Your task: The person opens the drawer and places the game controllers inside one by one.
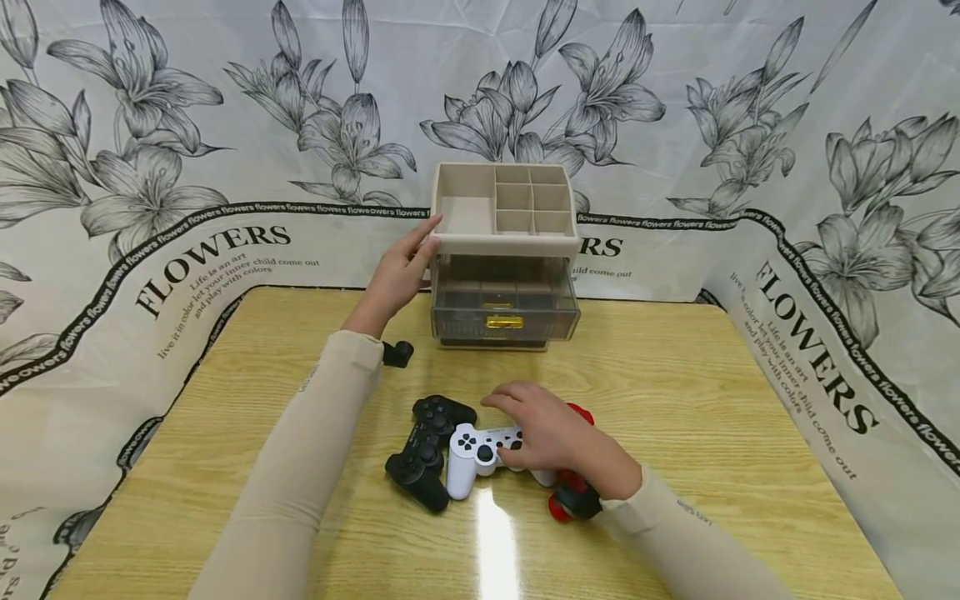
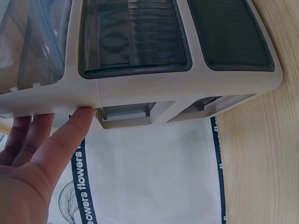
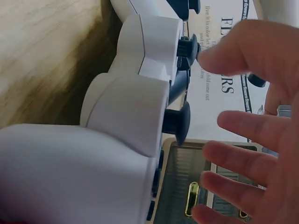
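My left hand (image 1: 393,279) rests on the left side of a beige desktop organizer (image 1: 504,243), its fingers near the top edge. In the left wrist view a fingertip (image 2: 84,114) presses the organizer's side wall, with the other fingers partly hidden behind it. Over a white game controller (image 1: 467,462) hovers my right hand (image 1: 551,425), fingers spread and slightly bent; in the right wrist view a gap shows between most fingers and the controller, with the thumb close to a stick. A black game controller (image 1: 427,454) lies against the white one's left.
Part of a red controller (image 1: 581,412) shows beneath my right hand and wrist. The organizer has open top compartments and a smoky clear drawer (image 1: 506,312) with a gold handle, which is pulled out. A flower-printed cloth (image 1: 337,167) walls in the wooden table (image 1: 675,367).
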`<state>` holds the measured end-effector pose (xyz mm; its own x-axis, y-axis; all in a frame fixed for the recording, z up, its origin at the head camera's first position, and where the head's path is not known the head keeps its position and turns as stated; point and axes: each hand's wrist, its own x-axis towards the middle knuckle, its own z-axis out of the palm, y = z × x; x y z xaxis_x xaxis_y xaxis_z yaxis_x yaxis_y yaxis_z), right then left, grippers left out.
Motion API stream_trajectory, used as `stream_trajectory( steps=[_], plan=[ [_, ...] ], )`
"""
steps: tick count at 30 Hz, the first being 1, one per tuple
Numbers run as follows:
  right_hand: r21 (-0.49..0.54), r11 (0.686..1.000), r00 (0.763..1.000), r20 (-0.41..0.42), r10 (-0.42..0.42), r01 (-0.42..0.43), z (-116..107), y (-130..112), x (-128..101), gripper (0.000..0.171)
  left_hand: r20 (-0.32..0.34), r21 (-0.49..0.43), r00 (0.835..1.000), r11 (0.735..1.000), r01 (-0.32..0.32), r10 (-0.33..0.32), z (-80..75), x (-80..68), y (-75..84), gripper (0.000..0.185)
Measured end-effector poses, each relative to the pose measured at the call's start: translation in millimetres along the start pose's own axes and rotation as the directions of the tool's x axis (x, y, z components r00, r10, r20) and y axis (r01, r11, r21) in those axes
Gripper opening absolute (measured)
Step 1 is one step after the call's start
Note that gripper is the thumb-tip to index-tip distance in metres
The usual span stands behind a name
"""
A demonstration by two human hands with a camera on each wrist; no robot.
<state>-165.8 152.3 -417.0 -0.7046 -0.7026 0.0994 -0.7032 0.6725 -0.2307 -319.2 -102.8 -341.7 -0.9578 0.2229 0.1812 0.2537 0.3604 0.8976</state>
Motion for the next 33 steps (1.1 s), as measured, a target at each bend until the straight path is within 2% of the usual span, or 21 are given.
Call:
stream_trajectory(
  steps=[4, 12, 16, 25, 33],
  plan=[
    [0.036, 0.999, 0.997, 0.068, 0.031, -0.034, 3, -2, -1, 0.062, -0.008, 0.0, 1.0, 1.0, -0.009, 0.009, 0.5, -0.3, 0.9, 0.053],
    [0.071, 0.996, 0.991, 0.126, 0.041, -0.05, 13, -6, -2, 0.058, -0.005, -0.008, 1.0, 1.0, -0.006, 0.006, 0.8, 0.3, -0.1, 0.052],
    [0.052, 0.997, 0.984, 0.172, 0.045, -0.055, 17, -8, -1, 0.056, 0.001, -0.022, 1.0, 1.0, 0.001, -0.001, 0.9, 0.3, -0.1, 0.053],
    [-0.041, 0.999, 0.992, 0.129, -0.002, 0.007, 25, -8, -3, 0.057, -0.001, -0.029, 1.0, 1.0, 0.0, 0.0, 1.6, 0.3, -1.7, 0.054],
    [-0.116, 0.993, 0.993, 0.115, 0.011, 0.002, 33, -5, -2, 0.056, -0.003, -0.018, 1.0, 1.0, -0.008, 0.008, 2.1, -0.5, -0.7, 0.055]
  ],
)
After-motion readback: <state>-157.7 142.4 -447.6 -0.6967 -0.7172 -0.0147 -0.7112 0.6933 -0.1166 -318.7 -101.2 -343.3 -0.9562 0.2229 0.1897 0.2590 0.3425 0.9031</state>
